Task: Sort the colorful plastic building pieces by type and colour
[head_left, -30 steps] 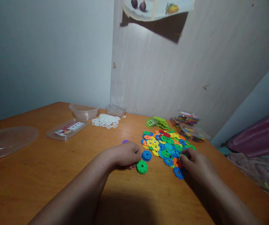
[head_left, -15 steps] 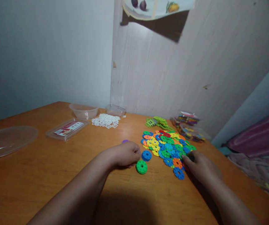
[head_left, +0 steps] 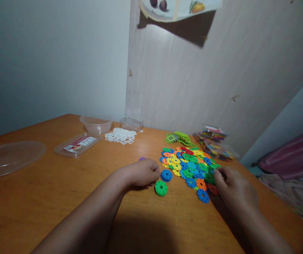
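My left hand (head_left: 144, 173) is closed above the table, its fingertips curled under; whatever they hold is hidden. Just right of it lie a small stack of blue notched discs (head_left: 166, 175) and a stack of green notched discs (head_left: 161, 188). A purple disc (head_left: 142, 159) peeks out behind the wrist. At the right edge of a spread pile of colourful notched plastic discs (head_left: 176, 165), my right hand (head_left: 233, 187) pinches a green disc (head_left: 209, 177) between thumb and fingers. Below that, an orange-red disc (head_left: 212, 189) and a blue disc (head_left: 203, 196) rest on the table.
Lime-green lattice pieces (head_left: 180, 138) lie behind the pile, with clear boxes of coloured pieces (head_left: 215, 146) at right. Further left are white square pieces (head_left: 121, 135), a clear bowl (head_left: 96, 126), a clear tub (head_left: 131, 124), a labelled lid (head_left: 79, 145) and a round lid (head_left: 11, 158).
My right hand has drawn back slightly to the right from the pile, and a green disc now shows at its fingertips. My left hand stays nearly where it was.
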`<state>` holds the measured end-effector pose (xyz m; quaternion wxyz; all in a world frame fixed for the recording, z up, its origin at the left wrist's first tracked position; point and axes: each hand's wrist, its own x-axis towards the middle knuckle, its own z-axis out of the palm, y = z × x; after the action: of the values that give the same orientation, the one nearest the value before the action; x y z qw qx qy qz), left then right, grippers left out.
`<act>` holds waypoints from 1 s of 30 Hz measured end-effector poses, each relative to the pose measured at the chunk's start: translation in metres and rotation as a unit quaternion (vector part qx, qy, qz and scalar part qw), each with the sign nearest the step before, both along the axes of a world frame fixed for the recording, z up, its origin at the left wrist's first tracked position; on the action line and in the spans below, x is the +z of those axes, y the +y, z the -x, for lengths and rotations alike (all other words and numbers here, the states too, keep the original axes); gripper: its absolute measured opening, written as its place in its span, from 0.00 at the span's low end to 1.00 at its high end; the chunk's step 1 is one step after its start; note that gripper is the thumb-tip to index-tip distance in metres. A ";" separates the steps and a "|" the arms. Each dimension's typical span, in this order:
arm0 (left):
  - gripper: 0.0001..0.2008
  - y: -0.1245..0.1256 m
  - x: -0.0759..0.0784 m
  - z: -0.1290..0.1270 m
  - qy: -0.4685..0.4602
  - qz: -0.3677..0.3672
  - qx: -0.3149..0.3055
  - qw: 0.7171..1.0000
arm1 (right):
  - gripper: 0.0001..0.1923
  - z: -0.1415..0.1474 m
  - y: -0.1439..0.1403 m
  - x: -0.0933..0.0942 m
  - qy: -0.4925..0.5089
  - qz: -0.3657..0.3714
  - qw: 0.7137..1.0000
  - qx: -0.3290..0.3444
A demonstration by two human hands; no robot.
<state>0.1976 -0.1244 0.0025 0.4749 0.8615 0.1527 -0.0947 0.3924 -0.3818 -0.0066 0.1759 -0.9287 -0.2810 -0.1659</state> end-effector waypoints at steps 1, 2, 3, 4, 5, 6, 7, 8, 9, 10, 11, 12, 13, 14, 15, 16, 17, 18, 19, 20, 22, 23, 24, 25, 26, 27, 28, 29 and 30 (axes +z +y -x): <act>0.11 0.000 0.000 0.000 0.003 -0.001 0.001 1.000 | 0.17 0.008 0.003 0.000 0.048 -0.058 0.997 0.026; 0.10 0.000 0.001 0.000 0.007 -0.003 0.001 1.000 | 0.17 0.016 0.007 0.000 0.115 -0.124 0.984 0.056; 0.10 0.000 0.001 0.000 0.009 -0.004 0.000 1.000 | 0.17 0.026 0.013 -0.001 0.195 -0.190 0.958 0.085; 0.10 -0.001 0.002 0.000 0.010 -0.006 -0.002 1.000 | 0.18 0.035 0.019 -0.004 0.277 -0.242 0.923 0.110; 0.10 -0.001 0.003 0.000 0.011 -0.008 -0.004 1.000 | 0.19 0.045 0.025 -0.006 0.352 -0.277 0.885 0.129; 0.10 -0.001 0.003 0.000 0.011 -0.009 -0.007 1.000 | 0.19 0.054 0.032 -0.009 0.427 -0.291 0.843 0.150; 0.10 -0.001 0.003 0.000 0.011 -0.011 -0.009 1.000 | 0.19 0.063 0.038 -0.012 0.485 -0.299 0.805 0.167; 0.11 -0.001 0.003 0.000 0.012 -0.012 -0.013 1.000 | 0.19 0.071 0.044 -0.014 0.525 -0.298 0.778 0.176; 0.11 -0.002 0.003 0.001 0.011 -0.012 -0.015 1.000 | 0.19 0.078 0.050 -0.016 0.554 -0.294 0.757 0.182; 0.12 -0.002 0.003 0.001 0.009 -0.011 -0.018 1.000 | 0.19 0.084 0.054 -0.017 0.572 -0.289 0.745 0.186; 0.14 -0.002 0.003 0.001 0.006 -0.010 -0.022 1.000 | 0.19 0.088 0.058 -0.017 0.582 -0.282 0.739 0.190; 0.15 -0.003 0.003 0.001 0.002 -0.007 -0.026 1.000 | 0.19 0.092 0.061 -0.017 0.589 -0.274 0.734 0.195; 0.16 -0.003 0.002 0.001 -0.002 -0.004 -0.030 1.000 | 0.19 0.095 0.064 -0.017 0.593 -0.267 0.733 0.200; 0.17 -0.003 0.002 0.001 -0.007 0.001 -0.033 0.999 | 0.19 0.097 0.066 -0.017 0.594 -0.258 0.734 0.205; 0.17 -0.003 0.002 0.001 -0.010 0.006 -0.037 0.999 | 0.19 0.098 0.068 -0.017 0.593 -0.250 0.736 0.209; 0.16 -0.003 0.002 0.001 -0.010 0.009 -0.040 0.999 | 0.18 0.098 0.069 -0.017 0.592 -0.246 0.737 0.212; 0.15 -0.002 0.001 0.000 -0.008 0.011 -0.043 0.999 | 0.18 0.098 0.070 -0.017 0.592 -0.245 0.737 0.214; 0.13 -0.002 0.001 0.000 -0.006 0.011 -0.044 0.999 | 0.17 0.098 0.071 -0.018 0.592 -0.247 0.736 0.216; 0.12 -0.002 0.001 0.000 -0.002 0.011 -0.046 0.999 | 0.17 0.098 0.072 -0.019 0.592 -0.250 0.735 0.217; 0.10 -0.002 0.002 0.000 0.002 0.010 -0.046 0.999 | 0.17 0.099 0.073 -0.020 0.593 -0.253 0.733 0.218; 0.09 -0.001 0.002 0.000 0.005 0.013 -0.047 0.999 | 0.17 0.101 0.074 -0.023 0.590 -0.257 0.732 0.223; 0.08 -0.001 0.002 0.000 0.006 0.015 -0.047 0.999 | 0.17 0.102 0.075 -0.024 0.586 -0.258 0.734 0.225; 0.08 -0.001 0.002 0.000 0.008 0.016 -0.046 0.999 | 0.18 0.103 0.075 -0.025 0.581 -0.259 0.738 0.227; 0.08 -0.001 0.001 0.000 0.011 0.014 -0.044 0.999 | 0.18 0.103 0.074 -0.025 0.573 -0.257 0.744 0.229; 0.08 -0.001 0.001 0.000 0.015 0.011 -0.042 0.999 | 0.18 0.103 0.073 -0.024 0.563 -0.253 0.753 0.229; 0.09 -0.001 0.000 0.000 0.018 0.008 -0.039 0.999 | 0.17 0.101 0.071 -0.023 0.546 -0.245 0.767 0.229; 0.09 -0.001 -0.001 0.000 0.021 0.006 -0.035 0.999 | 0.16 0.096 0.068 -0.022 0.523 -0.235 0.787 0.230; 0.09 -0.001 -0.002 0.000 0.023 0.006 -0.030 0.999 | 0.15 0.090 0.064 -0.020 0.488 -0.223 0.812 0.230; 0.09 -0.001 -0.003 0.000 0.022 0.007 -0.027 0.999 | 0.14 0.081 0.060 -0.019 0.445 -0.207 0.841 0.228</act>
<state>0.1977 -0.1251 -0.0003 0.4752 0.8594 0.1393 -0.1271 0.3116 -0.3218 -0.0252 0.5031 -0.7544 -0.3349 0.2560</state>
